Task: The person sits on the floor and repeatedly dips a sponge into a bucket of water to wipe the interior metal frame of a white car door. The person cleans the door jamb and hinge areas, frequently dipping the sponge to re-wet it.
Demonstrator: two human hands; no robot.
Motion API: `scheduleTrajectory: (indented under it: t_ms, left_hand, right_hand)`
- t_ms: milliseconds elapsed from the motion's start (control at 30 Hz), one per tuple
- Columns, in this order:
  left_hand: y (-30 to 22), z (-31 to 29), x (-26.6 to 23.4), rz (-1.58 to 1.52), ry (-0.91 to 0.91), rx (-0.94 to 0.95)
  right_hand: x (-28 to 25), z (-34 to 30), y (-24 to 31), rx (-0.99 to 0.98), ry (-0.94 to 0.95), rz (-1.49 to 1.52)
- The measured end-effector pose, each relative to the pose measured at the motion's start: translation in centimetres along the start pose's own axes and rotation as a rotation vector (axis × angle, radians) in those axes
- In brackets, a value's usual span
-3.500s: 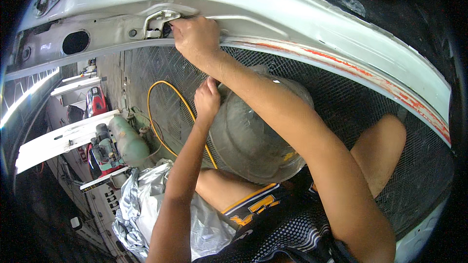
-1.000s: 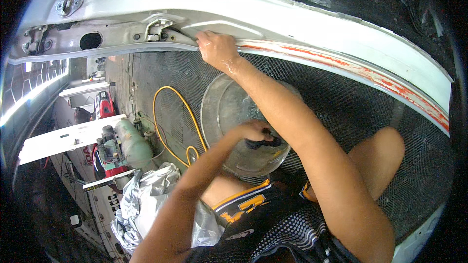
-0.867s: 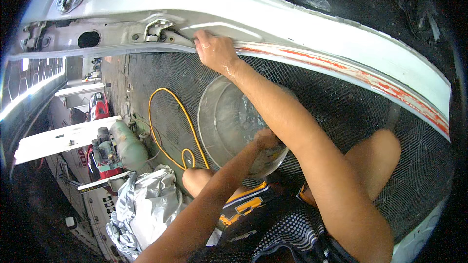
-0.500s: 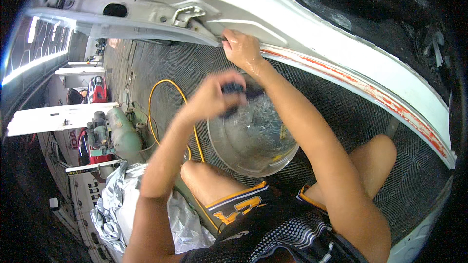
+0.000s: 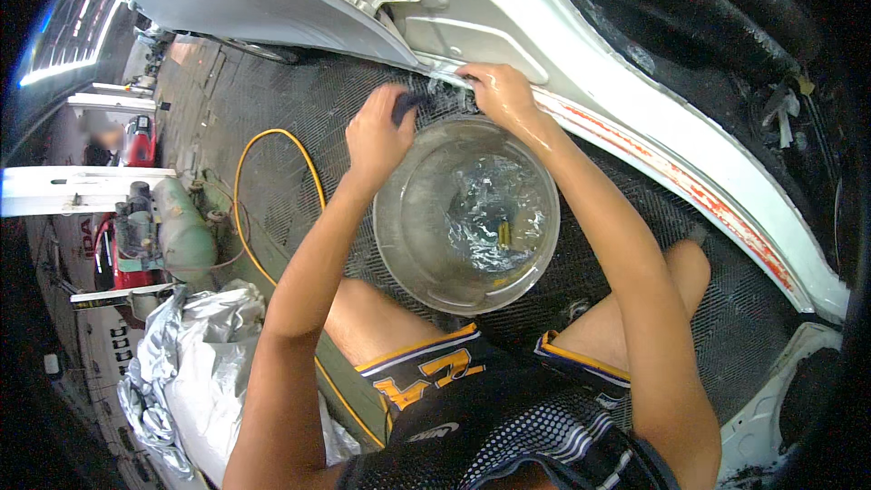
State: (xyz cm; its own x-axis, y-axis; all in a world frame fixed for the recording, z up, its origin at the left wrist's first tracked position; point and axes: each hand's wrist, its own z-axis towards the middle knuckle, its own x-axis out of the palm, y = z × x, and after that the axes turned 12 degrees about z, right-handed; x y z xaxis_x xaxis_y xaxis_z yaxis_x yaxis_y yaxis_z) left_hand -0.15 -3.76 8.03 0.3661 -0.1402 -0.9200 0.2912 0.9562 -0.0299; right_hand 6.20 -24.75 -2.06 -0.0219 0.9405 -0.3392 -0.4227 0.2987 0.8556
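Observation:
My left hand (image 5: 376,132) is closed around a dark, soft-looking wad (image 5: 406,107), perhaps a sponge or cloth, above the floor just left of the bucket's far rim. My right hand (image 5: 504,98) is wet and rests with curled fingers on the white car sill (image 5: 567,114); a small dark thing shows at its fingertips, too hidden to name. Between the hands, wet streaks show beside the sill. A clear round bucket (image 5: 399,249) stands on the floor between my knees. It holds rippling water and a yellow object (image 5: 504,236).
Red-orange patches (image 5: 671,163) run along the sill to the right. At upper left is a grey car panel (image 5: 263,9). A yellow hose (image 5: 240,191) curves over the textured floor. A green tank (image 5: 186,231) and crumpled silver sheeting (image 5: 218,345) are at left.
My left hand has moved up and away from over the bucket with the dark wad, to near the sill. My right hand stays at the sill. The view has shifted.

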Motion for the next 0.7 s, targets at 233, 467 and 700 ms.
scheduleTrajectory:
  t_ms: [233,467,700]
  left_hand:
    - [3.5,-6.0,4.0,-0.069,0.033,-0.216]
    - [3.3,-5.8,5.6,-0.116,0.046,-0.253]
    - [4.1,-5.6,6.5,-0.214,0.092,-0.296]
  right_hand:
    - [-2.8,-4.2,5.6,-0.194,-0.028,-0.129]
    - [-1.8,-4.7,2.4,0.076,-0.049,-0.217]
    - [-1.6,-4.9,2.1,0.112,-0.048,-0.276]
